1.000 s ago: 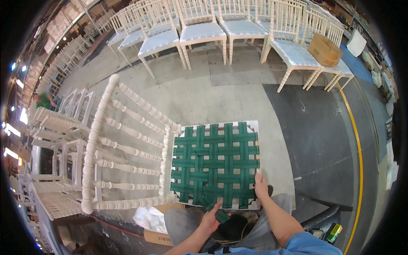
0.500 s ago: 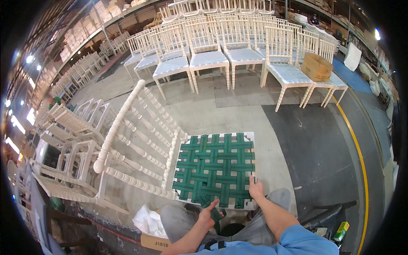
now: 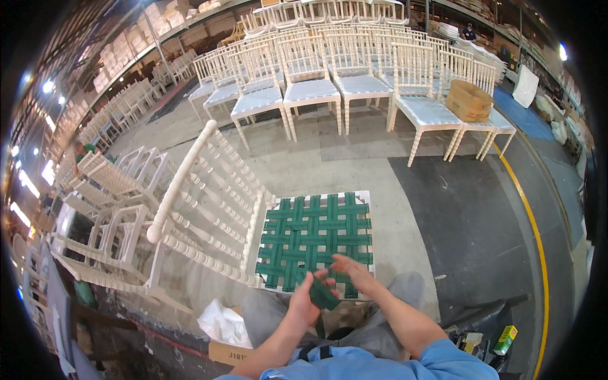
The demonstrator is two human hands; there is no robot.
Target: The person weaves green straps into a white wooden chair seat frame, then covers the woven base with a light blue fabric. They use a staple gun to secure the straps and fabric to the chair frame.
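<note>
In front of me stands a cream chair [image 3: 218, 218] with turned spindles, its back toward the left. Green webbing straps [image 3: 315, 223] are woven over and under across its seat frame. At the seat's near edge my left hand [image 3: 305, 306] is closed around a bunched length of green webbing [image 3: 323, 294], whose tail hangs down between my knees. My right hand [image 3: 354, 273] hovers over the near right part of the weave, fingers stretched toward the left hand. It appears to hold nothing.
Rows of finished cream chairs [image 3: 310, 90] fill the far side, one bearing a cardboard box [image 3: 469, 101]. More chair frames [image 3: 117, 234] crowd the left, with a person [image 3: 82, 152] behind them. Beside my left leg is a carton [image 3: 227, 353] with a white plastic bag [image 3: 225, 324]. A small green-yellow box [image 3: 505, 340] lies right.
My right hand has left the seat's right edge and moved left, close to my left hand. The left hand has risen slightly with the webbing. The whole chair sits slightly further left in view.
</note>
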